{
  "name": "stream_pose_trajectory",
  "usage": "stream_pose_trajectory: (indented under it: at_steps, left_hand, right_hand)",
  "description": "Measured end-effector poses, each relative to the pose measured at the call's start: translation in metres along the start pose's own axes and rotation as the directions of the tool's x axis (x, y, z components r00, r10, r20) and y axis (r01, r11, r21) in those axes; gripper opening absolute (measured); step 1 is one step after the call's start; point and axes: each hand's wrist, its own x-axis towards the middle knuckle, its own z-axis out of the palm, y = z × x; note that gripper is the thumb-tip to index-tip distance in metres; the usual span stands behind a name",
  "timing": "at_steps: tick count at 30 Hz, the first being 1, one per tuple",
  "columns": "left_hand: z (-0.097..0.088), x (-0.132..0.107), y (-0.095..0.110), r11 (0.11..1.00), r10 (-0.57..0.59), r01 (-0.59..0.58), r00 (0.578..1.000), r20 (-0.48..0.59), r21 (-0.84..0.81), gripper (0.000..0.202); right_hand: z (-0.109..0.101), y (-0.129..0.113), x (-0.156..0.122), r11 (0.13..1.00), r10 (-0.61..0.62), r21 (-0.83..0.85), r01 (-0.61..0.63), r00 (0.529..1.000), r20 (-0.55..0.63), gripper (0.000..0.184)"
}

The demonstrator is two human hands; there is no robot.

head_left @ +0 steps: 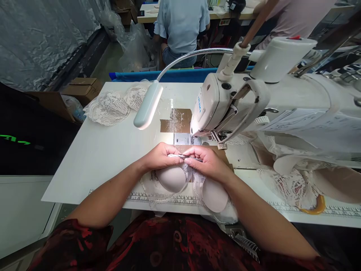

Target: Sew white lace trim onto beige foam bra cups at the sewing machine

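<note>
A white lace bra [172,178] with smooth moulded cups lies at the table's front edge, its middle gathered up between my hands. My left hand [162,156] is closed, pinching the bra's upper edge between thumb and fingers. Closed as well, my right hand [207,160] holds a slim metal tool [184,156], perhaps thread snips, across the same edge, with its fingertips close to the left ones. Just beyond the hands is the needle area of a white sewing machine [208,101]. The fingers hide part of the tool and the fabric between them.
A lit lamp [149,105] on a bendy neck hangs over the white table [84,165]. Lace pieces [109,107] lie at the back left. More bras [296,180] and a yellow ring-shaped thing [317,206] are at right. A person [182,26] sits beyond the table.
</note>
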Motion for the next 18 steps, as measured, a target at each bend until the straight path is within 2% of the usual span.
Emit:
stream_pose_trajectory:
  at_steps: [4, 7, 9, 11, 13, 15, 16, 18]
  left_hand:
    - [0.002, -0.001, 0.003, 1.0, -0.004, 0.005, 1.0, -0.012, 0.026, 0.026]
    - [0.003, 0.0, 0.002, 0.999, 0.021, -0.02, 1.0, -0.01, 0.042, 0.027]
    - [0.002, 0.0, 0.002, 0.996, 0.062, -0.063, 0.998, 0.019, 0.066, 0.028]
    - [-0.005, -0.002, 0.005, 0.99, 0.069, -0.08, 0.993, 0.097, 0.112, 0.027]
    - [-0.016, -0.007, 0.008, 0.982, 0.012, -0.048, 0.981, 0.192, 0.184, 0.028]
    - [-0.03, -0.013, 0.012, 0.971, -0.058, -0.002, 0.968, 0.245, 0.237, 0.03]
    - [-0.036, -0.016, 0.014, 0.968, -0.073, 0.01, 0.967, 0.244, 0.251, 0.028]
    - [-0.045, -0.021, 0.016, 0.967, -0.05, -0.003, 0.979, 0.199, 0.255, 0.022]
  right_hand:
    - [0.002, 0.001, 0.0, 1.0, 0.006, -0.023, -0.008, 0.999, -0.054, 0.017]
    - [0.005, 0.003, 0.0, 0.992, 0.073, 0.107, -0.065, 0.994, -0.08, 0.022]
    - [0.007, 0.002, 0.001, 0.98, 0.098, 0.181, -0.088, 0.994, -0.05, 0.031]
    - [0.006, 0.0, 0.002, 0.988, 0.098, 0.118, -0.096, 0.995, -0.013, 0.03]
    - [0.003, -0.003, 0.002, 0.993, 0.113, -0.03, -0.114, 0.993, -0.043, 0.018]
    - [-0.002, -0.006, 0.001, 0.98, 0.136, -0.133, -0.145, 0.988, -0.071, 0.016]
    - [-0.004, -0.007, 0.001, 0.978, 0.147, -0.143, -0.149, 0.989, -0.025, 0.016]
    - [-0.005, -0.007, 0.0, 0.985, 0.15, -0.105, -0.135, 0.978, 0.146, 0.02]
